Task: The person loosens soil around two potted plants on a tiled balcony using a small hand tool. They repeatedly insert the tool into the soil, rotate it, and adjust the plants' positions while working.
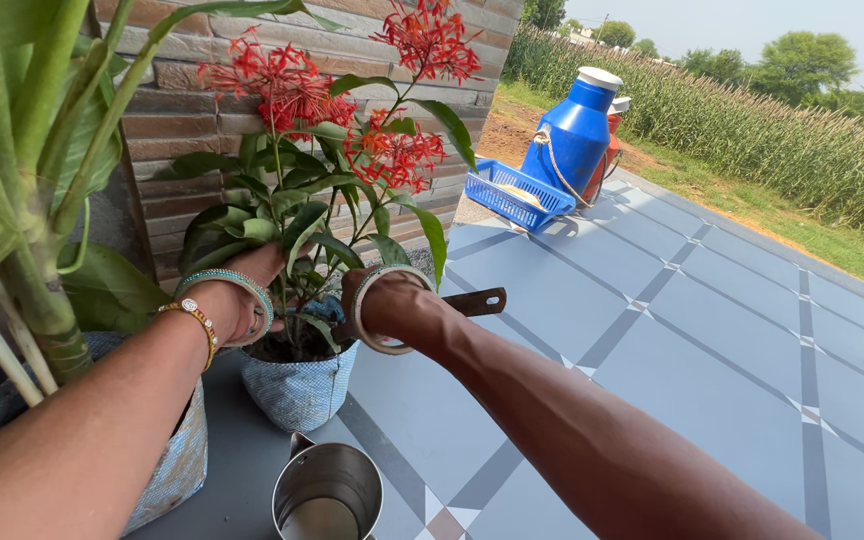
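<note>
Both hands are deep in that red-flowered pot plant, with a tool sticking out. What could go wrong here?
The right hand is hidden among the leaves and seems to hold a tool close to the left hand, so a slip might nick it or cut the plant. The steel jug stands just in front of the pot, under the arms; an elbow could tip it.

Grey tiled floor (712,350) in bright sun; brick wall (182,120) behind the hands, corn field (782,140) far right of them.
</note>
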